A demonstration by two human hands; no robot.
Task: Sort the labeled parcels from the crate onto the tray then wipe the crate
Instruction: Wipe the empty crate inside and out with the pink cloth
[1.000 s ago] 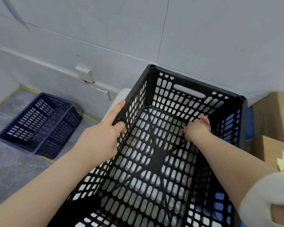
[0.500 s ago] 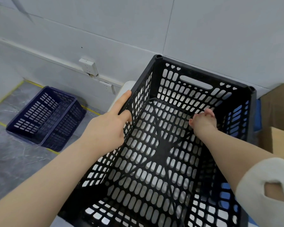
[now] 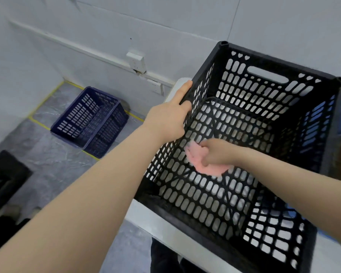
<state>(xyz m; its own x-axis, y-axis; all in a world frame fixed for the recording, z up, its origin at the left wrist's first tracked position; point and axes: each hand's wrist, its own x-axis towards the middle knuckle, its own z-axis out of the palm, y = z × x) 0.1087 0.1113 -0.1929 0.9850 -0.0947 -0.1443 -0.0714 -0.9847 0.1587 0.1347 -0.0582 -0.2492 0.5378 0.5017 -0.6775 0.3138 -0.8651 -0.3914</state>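
Since the previous frame, my right hand moves from the far wall to the floor of the black crate, fingers apparently pressing a blurred pink cloth beneath them. My left hand grips the crate's left rim, fingers curled.

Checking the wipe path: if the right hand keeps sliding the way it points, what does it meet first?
Probably the black crate's left wall, just beyond the pink cloth under the right hand; depth is unclear.
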